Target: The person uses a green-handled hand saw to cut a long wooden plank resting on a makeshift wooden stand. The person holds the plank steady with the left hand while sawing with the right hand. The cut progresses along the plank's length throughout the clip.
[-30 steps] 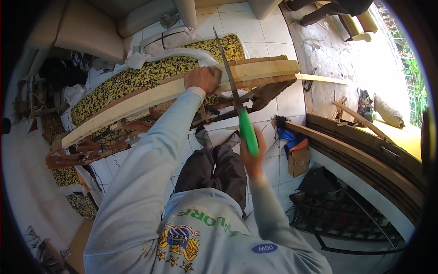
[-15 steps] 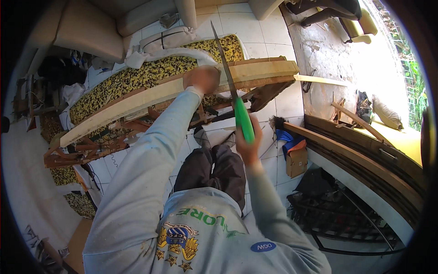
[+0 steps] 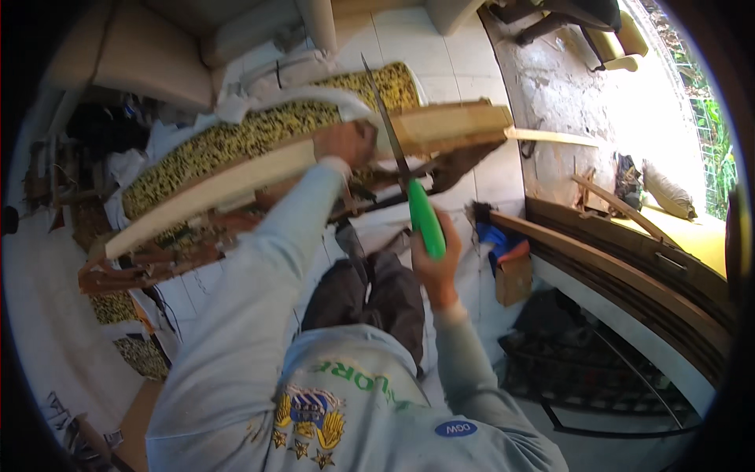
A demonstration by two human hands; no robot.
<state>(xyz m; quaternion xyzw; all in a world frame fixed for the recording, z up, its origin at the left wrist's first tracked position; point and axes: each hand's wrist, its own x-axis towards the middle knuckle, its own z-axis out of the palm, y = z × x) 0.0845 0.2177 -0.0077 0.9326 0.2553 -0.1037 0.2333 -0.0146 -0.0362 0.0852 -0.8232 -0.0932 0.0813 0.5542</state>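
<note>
My right hand (image 3: 437, 266) is wrapped round the green handle of a handsaw (image 3: 426, 220). Its narrow dark blade points away from me and crosses a pale wooden beam (image 3: 452, 126). The beam forms the upper edge of a slightly curved wooden frame that spans the view from left to right. Just left of the blade, my left hand (image 3: 346, 143) grips the beam from above, its fingers closed over the wood. Rougher brown slats (image 3: 157, 263) of the frame show beneath the beam.
Yellow-and-black speckled foam (image 3: 252, 145) lies behind the frame on white floor tiles. Beige sofas (image 3: 149, 51) stand at the back left. Long wooden boards (image 3: 613, 263) lie at the right, near a small cardboard box (image 3: 513, 281). A dark glass-topped table (image 3: 605, 370) is at lower right.
The saw and my right hand have shifted slightly toward me along the cut line. My left hand stays on the beam. The view is a little blurred now.
</note>
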